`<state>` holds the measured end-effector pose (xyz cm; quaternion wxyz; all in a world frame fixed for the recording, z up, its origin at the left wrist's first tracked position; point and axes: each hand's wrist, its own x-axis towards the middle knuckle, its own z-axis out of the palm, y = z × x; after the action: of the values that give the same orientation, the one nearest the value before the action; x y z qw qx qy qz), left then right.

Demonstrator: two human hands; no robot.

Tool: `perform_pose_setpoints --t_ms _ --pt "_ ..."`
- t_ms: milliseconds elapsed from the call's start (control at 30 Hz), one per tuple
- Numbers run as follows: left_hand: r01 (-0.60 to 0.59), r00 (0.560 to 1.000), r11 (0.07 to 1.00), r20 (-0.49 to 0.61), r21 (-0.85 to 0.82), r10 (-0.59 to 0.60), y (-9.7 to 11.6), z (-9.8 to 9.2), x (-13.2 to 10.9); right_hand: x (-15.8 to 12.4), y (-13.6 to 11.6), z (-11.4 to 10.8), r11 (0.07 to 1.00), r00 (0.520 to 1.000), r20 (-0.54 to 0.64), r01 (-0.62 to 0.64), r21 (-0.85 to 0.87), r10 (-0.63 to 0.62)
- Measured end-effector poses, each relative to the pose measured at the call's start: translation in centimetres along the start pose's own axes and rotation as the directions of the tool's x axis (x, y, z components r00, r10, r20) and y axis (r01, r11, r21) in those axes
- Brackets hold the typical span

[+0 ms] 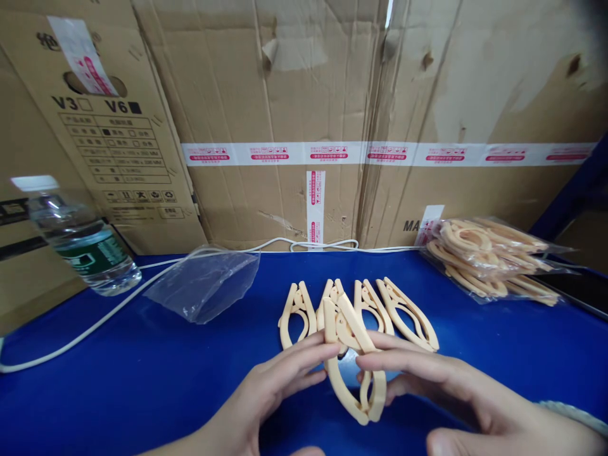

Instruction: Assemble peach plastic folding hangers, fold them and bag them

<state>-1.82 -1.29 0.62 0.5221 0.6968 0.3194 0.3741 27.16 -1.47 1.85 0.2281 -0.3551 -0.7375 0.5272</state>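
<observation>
In the head view, a folded cream hanger [356, 326] stands at lower centre, held between the left hand [268, 389] and the right hand [453, 386]; the fingers of both press in from either side, thumbs standing apart from it. Four similar hangers [365, 296] lie just beyond it on the blue worktop [190, 380]. It looks like moulded plastic, so probably light and stiff, perhaps a little slippery; the thick outer arms seem the sound place to take hold, the slim inner hook and pivot likelier to flex or snap. The fingertips behind the hanger are hidden, the left thumb is cut off at the bottom edge, and the held piece covers part of the row.
</observation>
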Motion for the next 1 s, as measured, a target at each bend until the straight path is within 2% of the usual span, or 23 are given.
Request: perform_pose_setpoints --t_ms 233,300,367,433,533,600,667,767,900,1000 --pt "-0.047 0.997 0.994 0.066 0.096 0.041 0.8 0.3 0.7 -0.1 0.0 0.2 0.999 0.998 0.051 0.035 0.04 -0.038" --pt "-0.032 0.997 0.997 0.077 0.073 0.027 0.9 0.4 0.7 0.1 -0.1 -0.2 0.997 0.999 0.015 0.042 0.06 -0.043" --pt "0.001 0.997 0.999 0.072 0.036 -0.004 1.0 0.3 0.7 0.2 -0.5 -1.3 0.999 0.996 -0.083 0.027 0.032 -0.024" --pt "0.046 0.997 0.999 0.065 0.017 -0.047 1.0 0.1 0.7 0.2 -1.1 -3.0 0.998 0.969 -0.247 -0.01 -0.061 -0.005" --pt "0.089 0.994 0.996 0.062 0.009 -0.09 1.1 -0.1 0.7 0.0 -1.7 -6.3 0.953 0.866 -0.497 -0.106 -0.285 -0.053" --pt "0.094 0.994 0.996 0.056 0.005 -0.094 1.0 -0.2 0.7 -0.4 -1.4 -8.3 0.881 0.823 -0.561 -0.194 -0.432 -0.094" --pt "0.072 0.996 0.997 0.059 0.017 -0.073 0.9 -0.3 0.7 -0.8 -0.4 -9.5 0.811 0.839 -0.533 -0.239 -0.534 -0.104" --pt "-0.004 0.997 0.998 0.08 0.06 -0.001 0.7 -0.4 0.5 -1.2 1.4 -10.2 0.776 0.896 -0.442 -0.26 -0.575 -0.027" --pt "-0.166 0.985 0.972 0.077 0.169 0.155 0.2 -0.3 0.1 -2.1 1.9 -10.2 0.766 0.882 -0.468 -0.332 -0.551 0.045" --pt "-0.241 0.968 0.894 0.026 0.379 0.25 -0.3 -0.1 -0.2 -2.9 1.0 -9.8 0.73 0.898 -0.439 -0.318 -0.605 0.027"
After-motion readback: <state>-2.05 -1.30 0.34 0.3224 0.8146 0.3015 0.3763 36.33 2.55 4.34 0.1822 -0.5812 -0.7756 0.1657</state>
